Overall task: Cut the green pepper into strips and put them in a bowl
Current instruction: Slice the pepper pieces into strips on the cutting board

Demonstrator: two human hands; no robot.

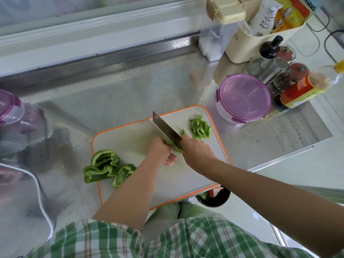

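Near-left corner of cutting board (pixel 130 138): uncut pepper pieces (pixel 106 166), well apart from hands. Mid-board: left hand (pixel 161 148), fingers curled, pinning pepper piece (pixel 177 147); right hand (pixel 197 151) gripping knife (pixel 165 127), blade against piece's right side, pointing far-left. Remaining flesh on left-hand side. Far-right corner: cut strips (pixel 200 127), just beyond blade.

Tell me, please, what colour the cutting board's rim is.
Orange, on the cutting board, clearest in the head view.
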